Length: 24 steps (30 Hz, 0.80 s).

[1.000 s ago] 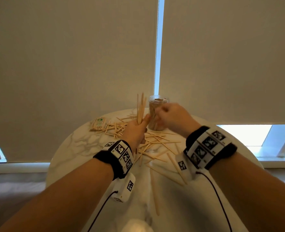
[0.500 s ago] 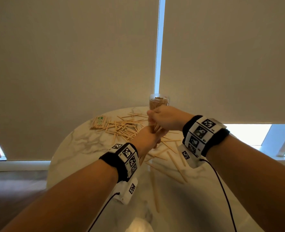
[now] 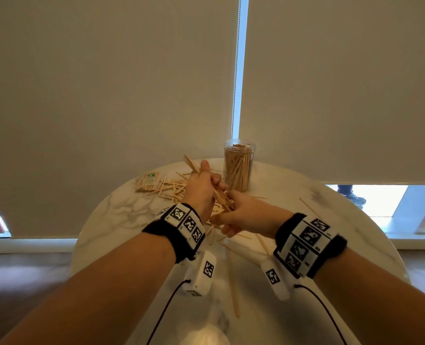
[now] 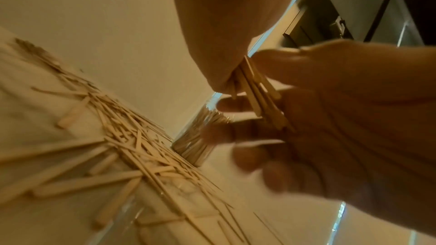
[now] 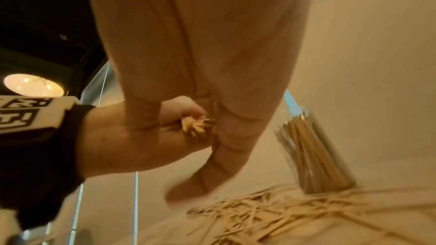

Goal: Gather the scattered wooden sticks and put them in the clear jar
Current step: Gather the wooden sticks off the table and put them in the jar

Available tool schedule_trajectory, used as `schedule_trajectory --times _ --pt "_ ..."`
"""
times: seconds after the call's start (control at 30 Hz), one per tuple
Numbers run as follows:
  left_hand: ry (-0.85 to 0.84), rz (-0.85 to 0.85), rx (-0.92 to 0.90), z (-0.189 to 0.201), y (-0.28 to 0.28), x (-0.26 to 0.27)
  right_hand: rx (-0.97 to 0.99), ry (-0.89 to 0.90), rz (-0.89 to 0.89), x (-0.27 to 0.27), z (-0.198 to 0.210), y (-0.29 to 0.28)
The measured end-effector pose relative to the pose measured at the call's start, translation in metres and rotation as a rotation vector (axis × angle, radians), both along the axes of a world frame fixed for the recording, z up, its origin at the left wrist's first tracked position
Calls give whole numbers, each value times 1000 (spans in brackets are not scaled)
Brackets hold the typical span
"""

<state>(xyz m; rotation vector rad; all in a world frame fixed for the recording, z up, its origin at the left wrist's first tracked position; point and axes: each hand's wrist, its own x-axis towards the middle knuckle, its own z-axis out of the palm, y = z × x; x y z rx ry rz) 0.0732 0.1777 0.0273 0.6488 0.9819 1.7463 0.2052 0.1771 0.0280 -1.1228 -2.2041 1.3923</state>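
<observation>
- Left hand (image 3: 201, 189) clasping a bundle of sticks (image 3: 220, 197), tilted, above desk (image 3: 331, 220) centre.
- Right hand (image 3: 241, 215) curled at bundle's lower end, seemingly squaring it; view blurred.
- Clear jar (image 3: 239, 165), nearly full, near far edge; loose sticks (image 3: 171, 188) left of it.

Both hands (image 3: 221, 202) lower, off the jar (image 3: 239, 165).

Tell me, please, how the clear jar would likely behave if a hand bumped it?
The clear jar is tall and narrow, so it may tip. It looks packed with sticks, which probably adds steadying weight. Its smooth wall on the marble table might slide easily.
</observation>
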Motion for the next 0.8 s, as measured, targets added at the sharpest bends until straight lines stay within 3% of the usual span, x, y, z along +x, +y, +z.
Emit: schedule_trajectory --times 0.17,0.33,0.4,0.53,0.7,0.8 --pt "102 -120 -49 4 -11 11 260 28 -170 -6 8 -1" --pt "63 -247 -42 5 -15 14 504 -179 -15 -5 6 0" --pt "127 -224 -52 8 -11 9 555 -233 -29 1 2 2" --pt "73 -37 -52 25 0 -18 617 -363 -49 14 -7 5" --pt "404 -271 -197 35 -4 -15 678 -400 -68 14 -8 8" --pt "629 -317 -250 28 -3 -8 707 -454 -147 14 -8 12"
